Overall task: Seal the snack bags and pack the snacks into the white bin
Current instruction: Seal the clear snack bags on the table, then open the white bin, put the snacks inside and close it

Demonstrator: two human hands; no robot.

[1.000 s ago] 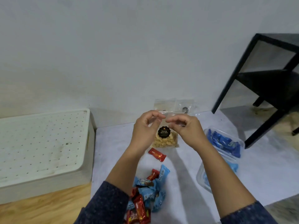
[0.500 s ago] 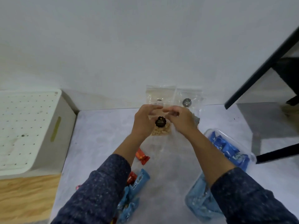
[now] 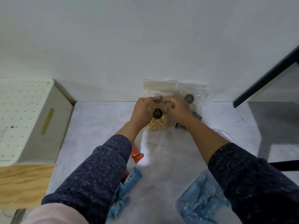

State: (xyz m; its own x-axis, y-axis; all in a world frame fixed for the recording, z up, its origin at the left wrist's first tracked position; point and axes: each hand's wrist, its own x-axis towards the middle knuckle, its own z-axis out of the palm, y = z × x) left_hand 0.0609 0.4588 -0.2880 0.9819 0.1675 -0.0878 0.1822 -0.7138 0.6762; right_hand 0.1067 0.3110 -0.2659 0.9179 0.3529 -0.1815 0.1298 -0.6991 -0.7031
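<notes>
A clear zip bag of pale nuts (image 3: 157, 122) with a round black label stands on the grey mat near the wall. My left hand (image 3: 142, 111) and my right hand (image 3: 178, 109) both pinch its top edge, fingertips close together. Behind it two more clear bags lean on the wall: one (image 3: 160, 88) directly behind, another with dark contents (image 3: 191, 97) to the right. The white bin (image 3: 24, 120), its perforated lid on top, sits at the left. Red (image 3: 136, 155) and blue (image 3: 131, 180) wrapped snacks lie near my left sleeve.
A clear plastic container of blue packets (image 3: 202, 202) sits at the lower right under my right arm. A black furniture leg (image 3: 267, 76) slants at the right. Wooden floor (image 3: 24, 181) shows left of the grey mat (image 3: 100, 123).
The view has dropped lower and closer. The nut bag has come down from mid-air to rest on the mat, with both hands still pinching its top.
</notes>
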